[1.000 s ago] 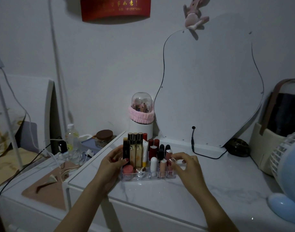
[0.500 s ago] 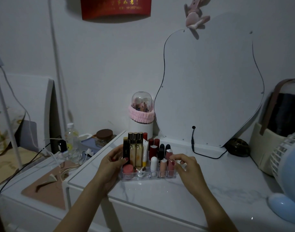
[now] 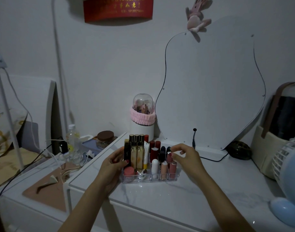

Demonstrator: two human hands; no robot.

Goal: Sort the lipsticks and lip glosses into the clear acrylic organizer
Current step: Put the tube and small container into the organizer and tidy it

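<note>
The clear acrylic organizer (image 3: 149, 180) stands on the white marble-look tabletop, filled with several upright lipsticks and lip glosses: tall gold-and-black tubes (image 3: 136, 154) at the back left, dark red ones (image 3: 154, 152) in the middle, pink and white ones (image 3: 172, 167) in front. My left hand (image 3: 112, 162) holds the organizer's left side, thumb on a black tube. My right hand (image 3: 187, 155) hovers over the right slots, fingertips pinching the top of a pink lipstick (image 3: 169, 155) standing in the organizer.
A curved mirror (image 3: 213, 91) leans on the wall behind, its cable (image 3: 208, 158) trailing on the table. A domed brush holder (image 3: 142, 118) stands behind the organizer. A blue fan (image 3: 288, 186) and a basket (image 3: 267, 148) sit at right; bottle, jar and cables at left.
My right hand has risen from the organizer's right edge to the top of a pink lipstick in the right slots. My left hand stays on the left side.
</note>
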